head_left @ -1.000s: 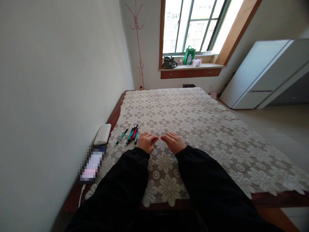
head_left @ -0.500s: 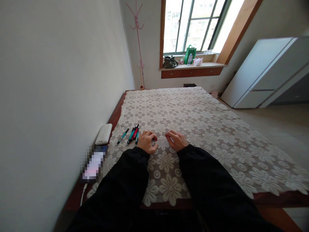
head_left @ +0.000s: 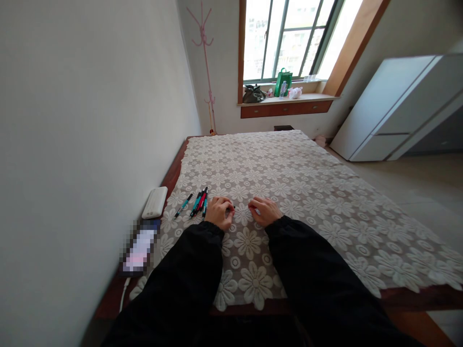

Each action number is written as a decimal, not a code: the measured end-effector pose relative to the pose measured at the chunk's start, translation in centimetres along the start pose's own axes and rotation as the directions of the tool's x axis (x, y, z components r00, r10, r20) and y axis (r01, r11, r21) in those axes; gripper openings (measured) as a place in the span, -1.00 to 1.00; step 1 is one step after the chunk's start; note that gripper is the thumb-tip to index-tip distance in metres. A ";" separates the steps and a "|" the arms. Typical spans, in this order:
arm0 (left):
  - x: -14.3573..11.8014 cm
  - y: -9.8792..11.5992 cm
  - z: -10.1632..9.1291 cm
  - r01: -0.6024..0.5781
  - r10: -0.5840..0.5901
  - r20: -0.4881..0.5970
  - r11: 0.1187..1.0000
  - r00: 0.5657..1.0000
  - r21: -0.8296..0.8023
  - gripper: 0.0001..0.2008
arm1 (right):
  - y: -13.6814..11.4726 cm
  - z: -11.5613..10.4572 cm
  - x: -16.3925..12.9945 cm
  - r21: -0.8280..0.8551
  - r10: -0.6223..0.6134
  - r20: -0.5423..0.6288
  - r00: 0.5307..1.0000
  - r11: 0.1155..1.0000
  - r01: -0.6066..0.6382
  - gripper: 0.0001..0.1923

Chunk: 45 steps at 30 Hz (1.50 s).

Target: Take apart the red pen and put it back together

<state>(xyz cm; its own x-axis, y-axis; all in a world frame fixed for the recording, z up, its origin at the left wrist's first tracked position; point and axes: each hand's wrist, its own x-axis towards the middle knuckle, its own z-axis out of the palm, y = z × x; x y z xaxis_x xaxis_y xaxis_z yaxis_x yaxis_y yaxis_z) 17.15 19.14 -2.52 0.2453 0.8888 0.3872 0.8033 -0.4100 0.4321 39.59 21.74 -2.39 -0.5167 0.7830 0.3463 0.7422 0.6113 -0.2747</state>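
My left hand [head_left: 220, 212] rests curled on the lace flower tablecloth [head_left: 307, 193], shut on a pen whose dark tip [head_left: 233, 207] pokes out toward the right. A few centimetres to its right, my right hand [head_left: 266, 211] lies with fingers curled and pinches a small reddish piece [head_left: 250, 206] at its fingertips. Just left of my left hand is a bunch of teal, red and black pens [head_left: 200, 201]. A single teal pen [head_left: 183, 205] lies further left. Black sleeves cover both forearms.
A white power bank [head_left: 155, 202] and a blurred phone [head_left: 139, 246] with a white cable lie by the left wall. The wooden table edge [head_left: 415, 296] runs along the front. Beyond are a pink coat rack [head_left: 205, 58], a window sill with bags [head_left: 283, 83] and a white cabinet [head_left: 394, 111].
My two hands, with fingertips together a second ago, have drawn apart by a few centimetres. A dark pen tip now shows at my left hand.
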 end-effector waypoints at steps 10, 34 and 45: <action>0.1 0.0 0.1 -0.008 0.008 -0.014 1.000 1.000 -0.007 -0.96 | -0.4 0.1 0.0 0.003 -0.021 -0.016 1.000 1.000 0.021 -0.86; 0.3 0.0 0.1 0.082 -0.084 -0.076 0.996 0.994 -0.026 -0.77 | -0.1 1.2 0.0 0.232 0.097 -0.020 0.995 0.969 -0.090 -0.77; 0.2 -1.1 1.0 0.088 -0.088 -0.022 0.996 0.996 0.014 -0.83 | 0.0 0.7 0.0 -0.005 0.167 0.019 0.986 0.986 -0.167 -0.81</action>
<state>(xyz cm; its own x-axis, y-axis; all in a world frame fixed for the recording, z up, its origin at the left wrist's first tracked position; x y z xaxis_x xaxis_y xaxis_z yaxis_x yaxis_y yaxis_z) 16.89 19.94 -3.75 0.1614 0.9166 0.3656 0.8292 -0.3269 0.4534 39.27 21.76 -3.03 -0.3935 0.8761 0.2787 0.8201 0.4715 -0.3242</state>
